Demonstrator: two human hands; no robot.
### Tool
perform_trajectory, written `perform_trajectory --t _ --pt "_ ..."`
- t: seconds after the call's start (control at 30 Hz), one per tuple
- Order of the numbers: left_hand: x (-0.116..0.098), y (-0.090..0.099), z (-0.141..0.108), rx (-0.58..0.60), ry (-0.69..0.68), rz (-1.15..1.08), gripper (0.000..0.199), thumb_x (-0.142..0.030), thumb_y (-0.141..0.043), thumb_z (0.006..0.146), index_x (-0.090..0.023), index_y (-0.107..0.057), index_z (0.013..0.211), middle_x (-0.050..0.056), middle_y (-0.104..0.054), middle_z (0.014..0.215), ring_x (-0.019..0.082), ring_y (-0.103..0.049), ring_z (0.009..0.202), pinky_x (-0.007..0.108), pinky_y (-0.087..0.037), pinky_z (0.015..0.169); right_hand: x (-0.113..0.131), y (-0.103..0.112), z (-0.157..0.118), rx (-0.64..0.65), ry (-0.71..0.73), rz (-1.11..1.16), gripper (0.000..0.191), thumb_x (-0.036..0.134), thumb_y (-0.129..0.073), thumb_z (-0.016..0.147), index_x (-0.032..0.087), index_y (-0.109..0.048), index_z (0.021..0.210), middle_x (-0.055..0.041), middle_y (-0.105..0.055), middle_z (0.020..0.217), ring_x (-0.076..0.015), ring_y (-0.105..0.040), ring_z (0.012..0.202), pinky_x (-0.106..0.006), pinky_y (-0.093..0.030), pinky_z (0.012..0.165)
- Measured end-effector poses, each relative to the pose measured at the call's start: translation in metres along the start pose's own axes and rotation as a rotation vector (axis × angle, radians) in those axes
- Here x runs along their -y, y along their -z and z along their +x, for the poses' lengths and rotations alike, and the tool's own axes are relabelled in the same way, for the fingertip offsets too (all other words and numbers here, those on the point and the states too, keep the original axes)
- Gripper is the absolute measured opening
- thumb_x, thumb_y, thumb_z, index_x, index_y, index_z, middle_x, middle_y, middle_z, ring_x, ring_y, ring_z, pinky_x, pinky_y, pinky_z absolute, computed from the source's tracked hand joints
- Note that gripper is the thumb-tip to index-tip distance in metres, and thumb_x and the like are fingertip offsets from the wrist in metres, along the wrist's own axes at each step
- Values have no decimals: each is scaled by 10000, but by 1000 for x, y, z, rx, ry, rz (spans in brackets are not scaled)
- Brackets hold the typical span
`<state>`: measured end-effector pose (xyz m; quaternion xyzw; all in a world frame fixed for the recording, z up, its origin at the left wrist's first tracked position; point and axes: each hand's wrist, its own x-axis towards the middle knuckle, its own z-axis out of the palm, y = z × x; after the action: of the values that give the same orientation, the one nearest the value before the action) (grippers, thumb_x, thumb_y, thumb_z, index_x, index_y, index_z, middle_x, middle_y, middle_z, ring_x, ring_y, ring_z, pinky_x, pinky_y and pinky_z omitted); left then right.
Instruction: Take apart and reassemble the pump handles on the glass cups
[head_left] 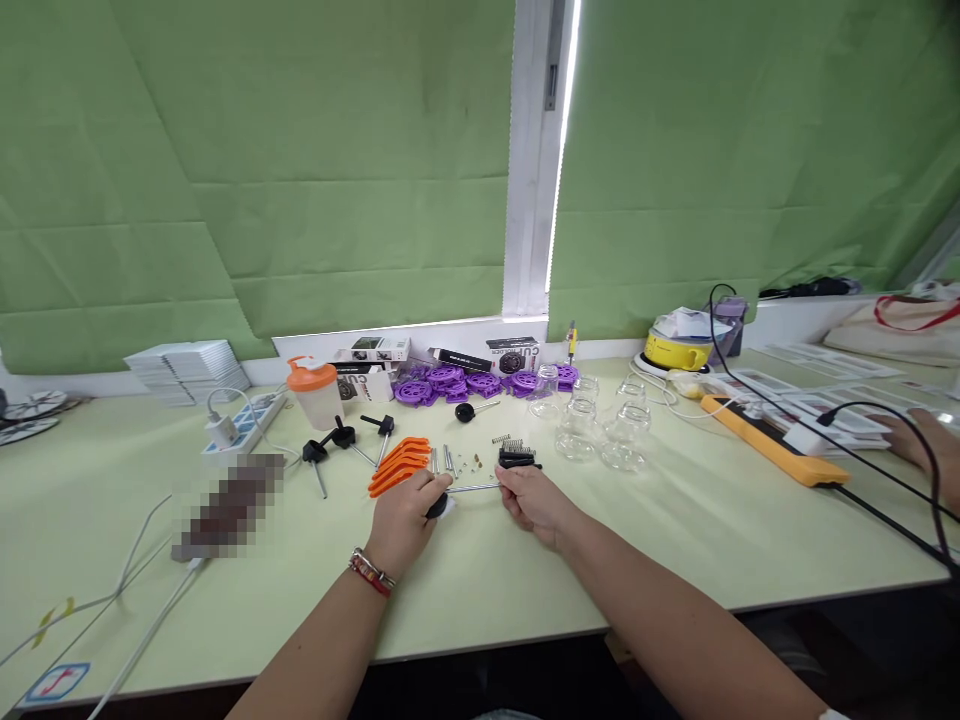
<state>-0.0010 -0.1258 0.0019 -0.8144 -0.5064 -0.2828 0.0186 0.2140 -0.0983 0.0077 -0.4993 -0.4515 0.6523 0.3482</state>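
Observation:
My left hand is closed around the round black head of a metal rod. The fingers of my right hand pinch the rod's other end, so it lies level between both hands. Just beyond my left hand is a row of orange plastic handles. Short metal pins and tiny loose parts lie between the handles and my right hand. Small springs and black plastic pieces are right behind my right fingers. More black-headed rods rest to the left, and another black-headed rod lies farther back.
Purple plastic parts line the back, near boxes. Several glass jars stand right of centre. An orange-lidded shaker and power strip are left. An orange power strip and another person's hand are right.

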Motion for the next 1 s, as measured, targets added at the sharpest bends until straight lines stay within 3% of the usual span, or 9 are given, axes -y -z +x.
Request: perform_trajectory --t 0.1,0.2,0.33,0.57,0.7,0.83,0.9,1.0 --pt "-1 -1 0 23 53 -45 376 -132 -533 751 -249 -624 1097 70 -662 984 235 -603 870 314 -428 674 0 2 0 37 -2 15 426 531 -433 869 194 -391 614 68 -402 395 -31 -216 302 -171 -129 339" --pt "0 -3 0 86 207 -183 294 -295 -603 751 -245 -627 1040 45 -665 926 226 -597 823 322 -429 699 -3 4 3 39 53 33 437 581 -424 856 185 -460 674 39 -491 472 -40 -301 311 -175 -166 323" --pt "4 -4 2 150 371 -369 302 -407 -645 701 -217 -630 935 14 -615 771 194 -549 696 298 -410 635 -8 4 7 46 175 -3 327 470 -531 824 180 -477 683 38 -529 522 -40 -355 338 -174 -201 330" --pt "3 -2 5 189 365 -520 261 -397 -645 692 -195 -600 851 -9 -526 732 154 -470 663 270 -389 623 -12 0 10 -86 230 -138 291 421 -534 801 193 -450 642 41 -522 523 -46 -358 340 -185 -230 333" --pt "2 -1 3 210 345 -537 248 -374 -652 687 -192 -590 844 -9 -526 746 155 -471 681 274 -392 639 -10 4 9 -12 242 -101 278 369 -529 795 188 -432 607 41 -508 489 -38 -323 325 -188 -196 343" --pt "-2 2 3 142 378 -509 277 -374 -660 683 -200 -597 889 -4 -540 753 164 -486 681 286 -401 642 -6 1 3 17 184 -48 275 414 -459 832 198 -437 664 30 -531 521 -57 -337 325 -198 -200 335" --pt "-8 6 7 42 410 -543 292 -388 -638 708 -198 -587 924 10 -558 797 176 -508 719 295 -414 663 -4 -7 -3 44 245 -119 293 461 -454 841 192 -480 725 9 -568 592 -73 -410 371 -205 -267 361" --pt "-21 14 17 -44 419 -602 286 -412 -567 776 -185 -560 950 26 -567 847 180 -524 774 306 -429 719 2 -26 -13 162 430 -406 232 414 -570 804 183 -545 797 -14 -601 693 -99 -507 496 -216 -342 460"
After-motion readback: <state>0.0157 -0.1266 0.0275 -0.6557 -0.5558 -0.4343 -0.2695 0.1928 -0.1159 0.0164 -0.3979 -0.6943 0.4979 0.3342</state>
